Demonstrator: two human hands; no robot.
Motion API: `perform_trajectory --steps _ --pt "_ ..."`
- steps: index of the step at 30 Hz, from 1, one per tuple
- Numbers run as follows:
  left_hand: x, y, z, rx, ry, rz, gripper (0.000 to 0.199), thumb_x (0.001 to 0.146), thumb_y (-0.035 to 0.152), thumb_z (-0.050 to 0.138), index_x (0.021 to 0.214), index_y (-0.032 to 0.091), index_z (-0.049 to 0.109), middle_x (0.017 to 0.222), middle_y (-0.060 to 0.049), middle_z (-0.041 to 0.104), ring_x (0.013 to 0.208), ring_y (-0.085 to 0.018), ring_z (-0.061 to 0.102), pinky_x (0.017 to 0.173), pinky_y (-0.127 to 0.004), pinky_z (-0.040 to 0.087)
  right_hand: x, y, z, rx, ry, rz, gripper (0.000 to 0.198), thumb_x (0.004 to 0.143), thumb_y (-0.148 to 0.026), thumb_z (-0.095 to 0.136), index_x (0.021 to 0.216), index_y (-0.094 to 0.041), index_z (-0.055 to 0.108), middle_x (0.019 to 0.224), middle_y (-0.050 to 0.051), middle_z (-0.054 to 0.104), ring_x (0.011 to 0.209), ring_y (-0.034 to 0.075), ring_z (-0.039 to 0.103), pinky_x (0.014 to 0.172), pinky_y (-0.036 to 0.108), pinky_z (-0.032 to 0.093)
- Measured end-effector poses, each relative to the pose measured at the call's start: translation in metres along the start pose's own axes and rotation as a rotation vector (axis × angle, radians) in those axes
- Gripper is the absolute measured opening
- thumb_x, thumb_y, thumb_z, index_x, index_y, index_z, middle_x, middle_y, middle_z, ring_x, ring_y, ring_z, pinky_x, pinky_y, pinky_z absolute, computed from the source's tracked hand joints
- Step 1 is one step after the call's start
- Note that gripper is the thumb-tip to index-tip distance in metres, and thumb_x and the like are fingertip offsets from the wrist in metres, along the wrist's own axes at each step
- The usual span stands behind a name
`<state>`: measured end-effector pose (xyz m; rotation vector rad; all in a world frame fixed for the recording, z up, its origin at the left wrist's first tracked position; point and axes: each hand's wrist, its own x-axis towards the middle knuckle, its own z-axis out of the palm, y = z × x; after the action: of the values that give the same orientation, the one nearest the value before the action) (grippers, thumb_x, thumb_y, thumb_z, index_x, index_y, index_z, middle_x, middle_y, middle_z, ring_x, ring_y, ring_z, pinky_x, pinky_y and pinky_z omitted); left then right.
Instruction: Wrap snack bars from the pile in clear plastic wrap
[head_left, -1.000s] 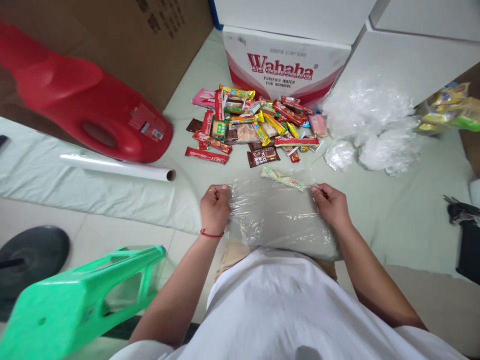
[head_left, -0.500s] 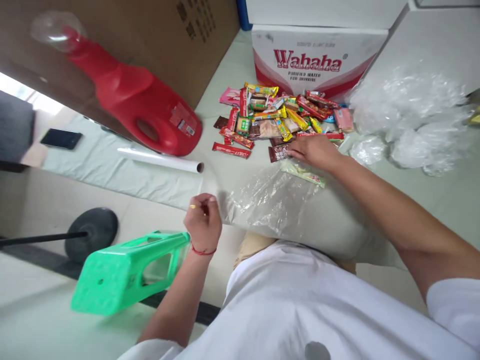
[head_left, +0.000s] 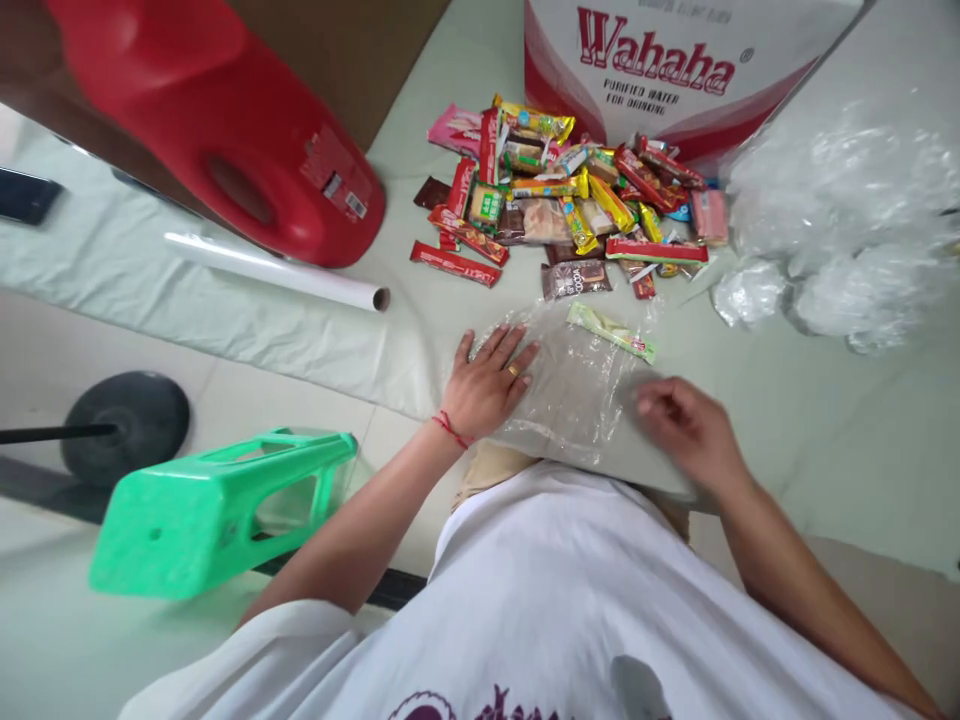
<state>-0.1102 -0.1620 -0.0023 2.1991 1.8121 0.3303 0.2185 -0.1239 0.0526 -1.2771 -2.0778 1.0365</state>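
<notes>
My left hand [head_left: 487, 380] lies palm down with its fingers spread. It rests on the left side of a clear plastic bag [head_left: 570, 390], which is spread flat at the near table edge. Just right of the bag is my right hand [head_left: 694, 425], its fingers curled and somewhat blurred; I see nothing in them. A green-wrapped snack bar [head_left: 611, 332] lies at the bag's upper right part. Beyond it is a brown cocoa snack packet [head_left: 576, 280], in front of a heap of wrapped snacks [head_left: 544, 220].
A white and red Wahaha carton [head_left: 675, 80] stands behind the heap. Crumpled clear plastic bags [head_left: 847, 230] pile up at the right. On the left are a red jug [head_left: 270, 150], a white roll [head_left: 277, 272] and a phone [head_left: 26, 195]. A green plastic stool [head_left: 165, 525] is at lower left.
My left hand has moved right and opened flat onto the bag. My right hand has left the brown packet and come down toward me, right of the bag. The view has shifted.
</notes>
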Motion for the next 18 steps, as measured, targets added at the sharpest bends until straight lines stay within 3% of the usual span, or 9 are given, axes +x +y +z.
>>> perform_trajectory --steps 3,5,7,12,18 --pt "0.000 0.002 -0.002 -0.008 0.003 0.001 0.053 0.109 0.043 0.039 0.160 0.033 0.049 0.173 -0.008 0.038 0.161 -0.031 0.034 0.132 -0.063 0.009 -0.044 -0.008 0.027 -0.241 -0.036 -0.279 0.030 0.100 -0.038 0.071 0.126 -0.025 0.067 0.120 0.011 0.070 0.100 0.024 0.067 0.084 0.040 0.059" --pt "0.002 0.002 -0.003 -0.010 0.001 0.001 0.053 0.109 0.043 0.039 0.160 0.033 0.049 0.172 -0.008 0.038 0.161 -0.032 0.034 0.132 -0.064 0.010 -0.050 -0.013 0.042 -0.407 -0.055 -0.468 0.036 0.098 -0.029 0.074 0.133 -0.027 0.066 0.126 0.011 0.070 0.112 0.026 0.064 0.097 0.044 0.054" --pt "0.003 0.003 -0.003 -0.010 0.004 -0.004 0.053 0.108 0.043 0.040 0.160 0.033 0.049 0.172 -0.008 0.038 0.161 -0.032 0.035 0.132 -0.064 0.010 -0.045 -0.015 0.052 -0.513 -0.049 -0.573 0.035 0.098 -0.020 0.072 0.133 -0.027 0.068 0.124 0.009 0.072 0.110 0.025 0.062 0.100 0.044 0.050" --pt "0.002 0.006 -0.002 0.002 -0.001 -0.029 0.053 0.109 0.043 0.039 0.160 0.032 0.049 0.173 -0.008 0.036 0.161 -0.032 0.033 0.132 -0.065 0.007 -0.033 -0.013 0.063 -0.534 0.056 -0.643 0.016 0.099 -0.013 0.069 0.101 -0.027 0.076 0.106 0.001 0.077 0.097 0.021 0.060 0.090 0.038 0.047" --pt "0.001 0.007 -0.002 -0.009 -0.004 -0.040 0.054 0.108 0.042 0.039 0.160 0.033 0.048 0.173 -0.008 0.037 0.161 -0.033 0.034 0.131 -0.067 0.007 -0.041 -0.015 0.055 -0.521 0.050 -0.641 0.017 0.097 -0.008 0.070 0.096 -0.024 0.075 0.098 0.001 0.077 0.091 0.020 0.057 0.085 0.036 0.048"
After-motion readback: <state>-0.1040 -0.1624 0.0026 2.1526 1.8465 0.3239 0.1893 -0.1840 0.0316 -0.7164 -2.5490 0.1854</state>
